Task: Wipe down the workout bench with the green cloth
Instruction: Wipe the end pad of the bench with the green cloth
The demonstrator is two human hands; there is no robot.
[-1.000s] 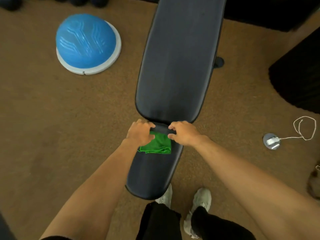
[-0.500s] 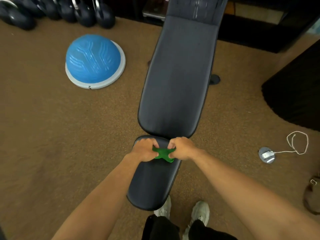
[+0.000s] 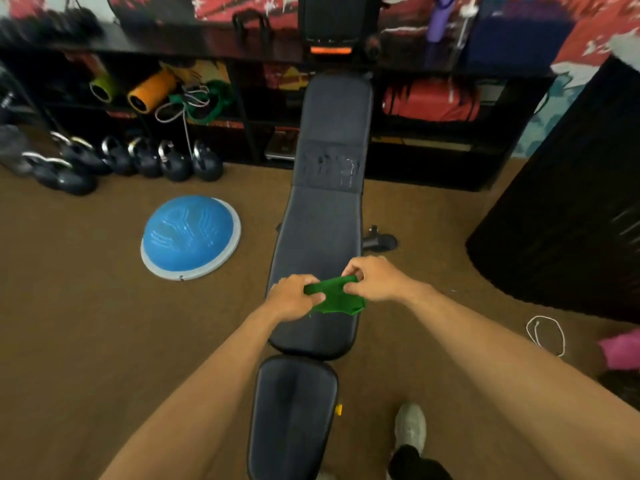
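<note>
The black padded workout bench [image 3: 322,223] runs away from me down the middle of the view, its short seat pad [image 3: 292,414] nearest me. The green cloth [image 3: 335,298] is bunched above the near part of the long back pad. My left hand [image 3: 294,296] pinches the cloth's left end and my right hand [image 3: 375,278] pinches its right end. Whether the cloth touches the pad I cannot tell.
A blue half-ball trainer [image 3: 190,235] lies on the brown carpet to the left. Several kettlebells [image 3: 145,161] line the floor before a dark shelf unit. A large black object [image 3: 571,216] stands at the right, a white cord [image 3: 547,336] on the floor near it.
Both hands lifted the cloth off the seat pad and carried it forward over the long back pad. My head has tilted up, bringing the shelves and kettlebells into view.
</note>
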